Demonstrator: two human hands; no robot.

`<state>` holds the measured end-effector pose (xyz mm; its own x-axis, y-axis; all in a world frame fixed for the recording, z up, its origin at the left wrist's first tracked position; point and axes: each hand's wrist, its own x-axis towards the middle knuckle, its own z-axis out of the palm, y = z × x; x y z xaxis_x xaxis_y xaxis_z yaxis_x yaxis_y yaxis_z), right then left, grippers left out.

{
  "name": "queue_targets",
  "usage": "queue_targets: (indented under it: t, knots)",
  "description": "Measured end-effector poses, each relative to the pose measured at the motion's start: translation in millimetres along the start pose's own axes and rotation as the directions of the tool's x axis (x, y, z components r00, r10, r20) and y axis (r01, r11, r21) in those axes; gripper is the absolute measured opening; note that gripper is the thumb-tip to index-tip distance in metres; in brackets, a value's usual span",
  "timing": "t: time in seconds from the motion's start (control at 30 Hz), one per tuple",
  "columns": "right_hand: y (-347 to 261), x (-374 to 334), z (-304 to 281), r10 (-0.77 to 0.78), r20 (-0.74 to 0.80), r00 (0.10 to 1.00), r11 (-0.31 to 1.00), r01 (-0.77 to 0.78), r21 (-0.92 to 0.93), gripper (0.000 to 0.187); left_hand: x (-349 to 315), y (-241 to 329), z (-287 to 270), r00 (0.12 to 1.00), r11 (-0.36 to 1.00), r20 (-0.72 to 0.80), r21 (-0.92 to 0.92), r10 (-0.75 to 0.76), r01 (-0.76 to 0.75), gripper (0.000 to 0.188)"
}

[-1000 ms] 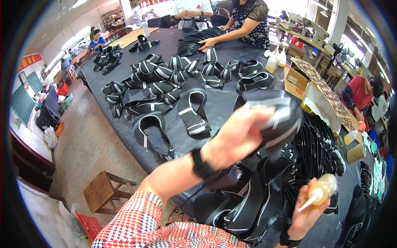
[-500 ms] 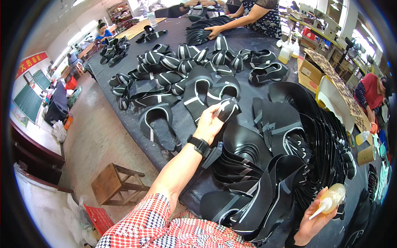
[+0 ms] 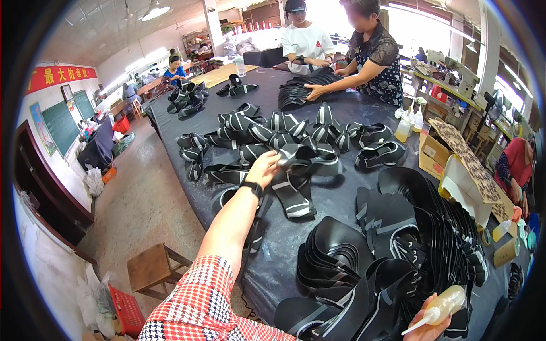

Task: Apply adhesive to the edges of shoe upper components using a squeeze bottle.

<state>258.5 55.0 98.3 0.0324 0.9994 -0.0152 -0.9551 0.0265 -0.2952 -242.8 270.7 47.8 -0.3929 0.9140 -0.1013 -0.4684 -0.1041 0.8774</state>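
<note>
My left hand [image 3: 266, 169] is stretched out over the table, its fingers closed on the edge of a black, looped piece with grey strips that looks like a shoe upper [image 3: 310, 161]. This piece is slightly blurred and is above others of its kind. Just below it lies another black upper [image 3: 294, 196] with a grey band. At the lower right, my right hand [image 3: 425, 323] grips a squeeze bottle [image 3: 449, 304] of yellowish liquid, its white nozzle pointing down and left. Part of that hand is cut off by the lower edge.
Looped uppers [image 3: 244, 133] lie heaped beyond my left hand. Stacked flat black pieces [image 3: 335, 250] fill the near right. Further bottles [image 3: 405, 128] and a cardboard box [image 3: 433, 153] stand at the right. Across the table, a co-worker's hands [image 3: 316, 91] rest on a fanned stack. A wooden stool [image 3: 151, 267] is on the left.
The view has tilted up. My left hand has moved farther out over the heap with the upper, which now shows its open loop. My right hand still holds the bottle.
</note>
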Motion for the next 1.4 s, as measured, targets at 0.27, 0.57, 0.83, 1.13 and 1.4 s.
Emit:
queue_targets:
  t: [0.27, 0.57, 0.83, 1.13, 1.4]
  knots:
    - [-6, 1, -38, 0.057, 0.053, 0.997, 0.998, -0.059, 0.035, 0.060, -60, 2, -14, 0.937, 0.912, 0.138, 0.222, 0.320, -0.344, 0.020]
    - [-11, -2, -38, 0.072, 0.001, 0.997, 0.997, -0.072, 0.041, 0.054, -267, 8, 128, 0.760, 0.970, 0.605, 0.177, -0.239, 0.164, 0.016]
    - [-19, -39, -57, 0.112, -0.053, 0.992, 0.991, -0.107, 0.079, 0.058, -364, -55, 40, 0.842, 0.761, 0.329, 0.634, -0.427, 0.138, 0.015]
    - [30, -62, -27, 0.222, -0.172, 0.960, 0.968, -0.238, -0.079, 0.051, -386, -85, 85, 0.762, 0.441, 0.594, 0.774, -0.259, -0.454, 0.051]
    - [43, -62, -27, 0.316, -0.183, 0.931, 0.945, -0.326, -0.030, 0.054, -366, -119, 90, 0.815, 0.515, 0.580, 0.695, 0.013, -0.502, 0.028]
